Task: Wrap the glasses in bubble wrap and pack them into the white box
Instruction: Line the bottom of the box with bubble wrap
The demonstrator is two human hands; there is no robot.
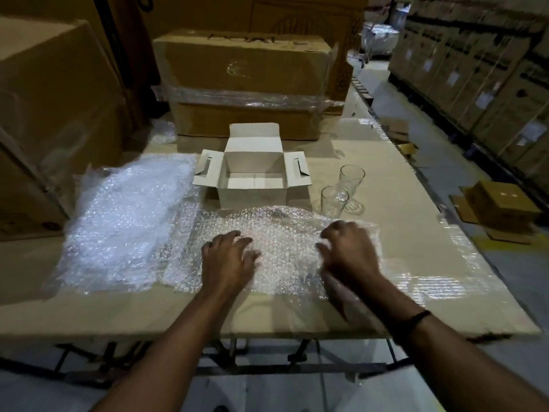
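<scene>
A sheet of bubble wrap [279, 248] lies flat on the cardboard-covered table [416, 233] in front of me. My left hand [227, 260] rests palm down on its left part with the fingers spread. On the sheet's right part my right hand [349, 252] presses down, fingers curled. The white box [252, 185] stands open just beyond the sheet, its flaps folded out, and looks empty inside. Two clear glasses stand upright right of the box: one nearer [334, 200] and one behind it [352, 179].
A stack of more bubble wrap [124, 215] lies to the left. Large brown cartons [246, 81] stand behind the box and at the left [53, 114]. A small brown box [502, 203] sits on the floor to the right, with stacked cartons beyond the aisle.
</scene>
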